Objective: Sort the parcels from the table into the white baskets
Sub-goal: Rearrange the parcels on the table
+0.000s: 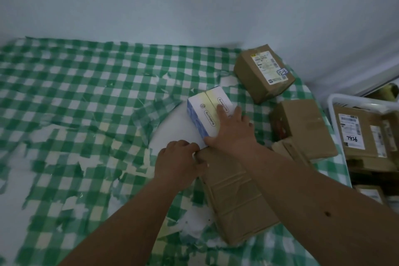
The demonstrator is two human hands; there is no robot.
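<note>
On the surface [64, 97], covered in a torn green-and-white checked cloth, four parcels remain, all toward the right half. The right hand [232, 130] lies flat with straight fingers on top of the white-and-blue printed box [205, 112] near the centre, its thumb down along the box's near corner; that grip is open, pressing and not clasping. The left hand [180, 161], at about seven o'clock from that box, has its fingers curled over the far end of the long brown cardboard parcel [235, 198] that runs toward five o'clock under the right forearm; it appears to pinch that edge, though the fingertips are hidden. At one o'clock from the white box stands a brown carton marked "53" [264, 71], and at three o'clock a plain brown carton [302, 125] with a loose flap near its corner. The white basket [336, 101] sits off the surface's right edge, already holding labelled parcels. Risks, as I judge them: a flat palm gives little hold, so the white box could slide away or tip if lifted one-handed; the long parcel, held only at one end, may sag or swing into the plain carton; the ragged cloth could snag a dragged corner; and the crowded basket may let a new parcel topple out.
</note>
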